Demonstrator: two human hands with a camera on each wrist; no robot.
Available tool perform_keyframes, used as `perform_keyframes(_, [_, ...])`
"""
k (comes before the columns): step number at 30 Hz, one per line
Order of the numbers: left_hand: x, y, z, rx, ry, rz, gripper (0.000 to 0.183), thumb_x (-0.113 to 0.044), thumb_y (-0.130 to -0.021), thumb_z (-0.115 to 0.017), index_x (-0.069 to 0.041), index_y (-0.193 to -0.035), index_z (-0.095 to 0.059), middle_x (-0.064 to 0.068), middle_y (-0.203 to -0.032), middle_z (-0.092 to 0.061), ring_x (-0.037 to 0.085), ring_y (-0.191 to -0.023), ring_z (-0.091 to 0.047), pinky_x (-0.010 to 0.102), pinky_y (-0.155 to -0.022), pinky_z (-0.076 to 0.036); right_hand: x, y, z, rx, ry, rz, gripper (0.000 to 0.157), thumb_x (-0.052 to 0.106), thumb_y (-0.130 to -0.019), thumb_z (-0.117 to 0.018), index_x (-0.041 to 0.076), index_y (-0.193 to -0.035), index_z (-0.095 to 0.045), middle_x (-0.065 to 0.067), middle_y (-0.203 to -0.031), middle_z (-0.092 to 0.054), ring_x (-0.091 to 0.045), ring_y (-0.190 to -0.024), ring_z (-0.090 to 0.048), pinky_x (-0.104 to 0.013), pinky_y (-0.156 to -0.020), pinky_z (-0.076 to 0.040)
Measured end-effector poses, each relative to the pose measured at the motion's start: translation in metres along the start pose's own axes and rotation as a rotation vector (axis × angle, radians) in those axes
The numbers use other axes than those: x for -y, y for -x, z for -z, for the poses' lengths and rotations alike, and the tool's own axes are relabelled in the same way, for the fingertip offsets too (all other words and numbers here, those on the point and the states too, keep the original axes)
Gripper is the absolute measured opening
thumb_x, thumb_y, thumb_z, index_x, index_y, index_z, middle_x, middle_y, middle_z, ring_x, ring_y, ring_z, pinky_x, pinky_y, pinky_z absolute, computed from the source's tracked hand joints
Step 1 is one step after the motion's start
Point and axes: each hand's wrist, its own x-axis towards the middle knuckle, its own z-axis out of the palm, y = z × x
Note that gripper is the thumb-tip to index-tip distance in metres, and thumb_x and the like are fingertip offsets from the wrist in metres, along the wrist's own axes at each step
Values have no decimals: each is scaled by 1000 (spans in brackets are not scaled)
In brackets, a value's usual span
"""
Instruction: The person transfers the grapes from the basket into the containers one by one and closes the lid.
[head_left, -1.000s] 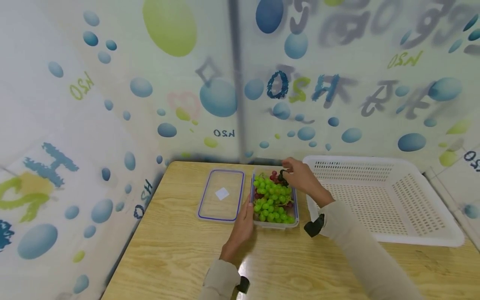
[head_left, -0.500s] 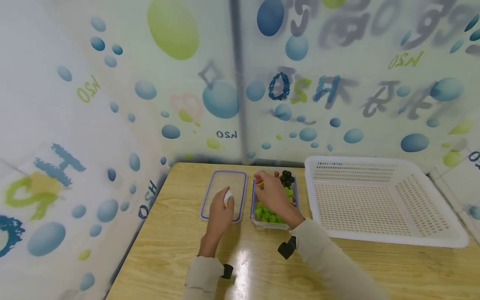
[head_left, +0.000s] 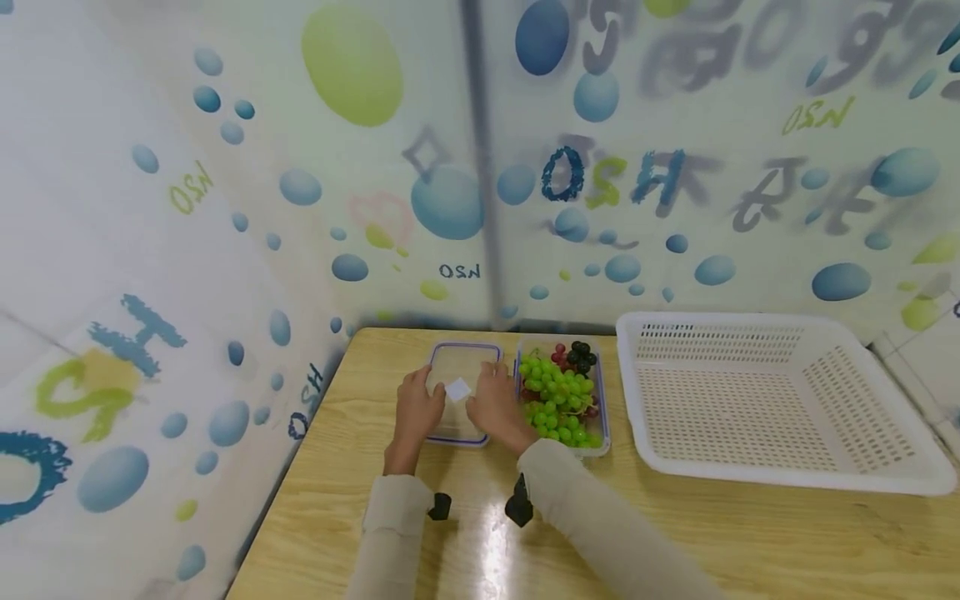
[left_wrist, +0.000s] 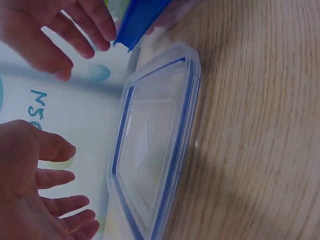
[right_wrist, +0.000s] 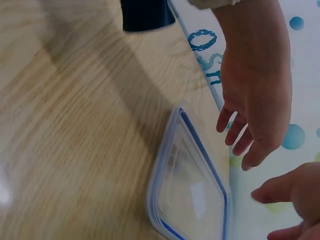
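A clear plastic lid (head_left: 459, 427) with a blue seal and a white square label (head_left: 457, 389) lies flat on the table. Over its left side my left hand (head_left: 417, 408) hovers with fingers spread; my right hand (head_left: 498, 407) is over its right side. Both wrist views show the two hands apart and holding nothing, a gap between them and the lid (left_wrist: 150, 130). Just right of the lid stands a clear food container (head_left: 604, 417), full of green grapes (head_left: 557, 385), with red grapes (head_left: 559, 357) and black grapes (head_left: 582, 357) at the back.
A large white perforated plastic basket (head_left: 735, 417) stands to the right of the container. The wooden table (head_left: 570, 533) meets a patterned wall (head_left: 675, 208) behind and another on the left. A blue clip flap (left_wrist: 140, 20) sticks out from the container.
My left hand has let go of the container's side and moved left over the lid. My right hand has left the grapes, crossed leftward over the container and come over the lid.
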Motion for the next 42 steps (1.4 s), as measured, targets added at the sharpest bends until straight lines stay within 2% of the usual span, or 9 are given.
perform_keyframes(5, [3,-4,1,9,-54,48,55,-14,-95,-55,7,-144,-44,35,-142,-43,54,-130,-41,67,-104,-35,0,-4,-12,43,-69,-111,75,26,-96,-66,-10,-149,-28,-33,-156,-20,-45,-141,-30,-55,-109,-39])
perform_keyframes(9, [8,-6,1,32,-92,95,58,-17,-94,-54,8,-145,-41,37,-142,-42,55,-130,-40,68,-104,-35,-1,-7,-15,75,-116,-169,81,29,-97,-64,-11,-152,-20,-34,-158,-12,-47,-145,-22,-57,-112,-34])
perform_keyframes(14, [16,-9,-4,76,-97,179,62,-18,-94,-51,10,-147,-36,40,-140,-42,58,-128,-39,67,-105,-34,2,-9,-15,133,-95,-218,81,24,-96,-65,-10,-153,-18,-36,-155,-16,-49,-139,-32,-55,-107,-40])
perform_keyframes(18, [22,-9,-6,80,-94,169,62,-16,-92,-51,13,-145,-37,42,-137,-44,59,-125,-41,65,-105,-36,4,-9,-15,177,-59,-235,79,20,-94,-66,-9,-151,-20,-38,-150,-24,-47,-133,-41,-54,-101,-44])
perform_keyframes(25, [25,-8,-1,74,-114,146,58,-17,-92,-49,14,-141,-42,39,-133,-50,55,-122,-48,60,-103,-41,-1,-10,-20,193,-28,-210,77,16,-92,-66,-6,-151,-22,-37,-144,-35,-47,-132,-41,-53,-102,-43])
perform_keyframes(28, [28,-9,4,47,-132,134,45,-12,-92,-48,15,-127,-53,37,-121,-59,50,-107,-59,58,-90,-48,1,-11,-20,172,-4,-178,74,11,-90,-66,-6,-149,-25,-36,-138,-41,-49,-126,-45,-54,-101,-43])
perform_keyframes(32, [31,-8,9,5,-146,105,26,-2,-90,-48,15,-106,-60,34,-104,-64,46,-91,-62,56,-77,-51,1,-13,-17,103,22,-118,59,0,-88,-66,-5,-140,-38,-35,-127,-47,-48,-110,-53,-54,-91,-48])
perform_keyframes(38, [33,-5,17,31,-73,155,39,3,-89,-47,15,-124,-59,35,-122,-61,48,-110,-61,53,-89,-54,-4,-16,-7,58,1,-61,66,-7,-88,-63,-3,-147,-34,-35,-131,-44,-37,-92,-59,-43,-74,-53])
perform_keyframes(42, [27,-4,27,101,49,199,40,1,-94,-50,15,-131,-54,35,-123,-60,43,-106,-64,49,-87,-55,-5,-18,11,70,-54,-48,67,-7,-89,-57,-4,-150,-30,-34,-120,-53,-35,-82,-58,-37,-63,-47])
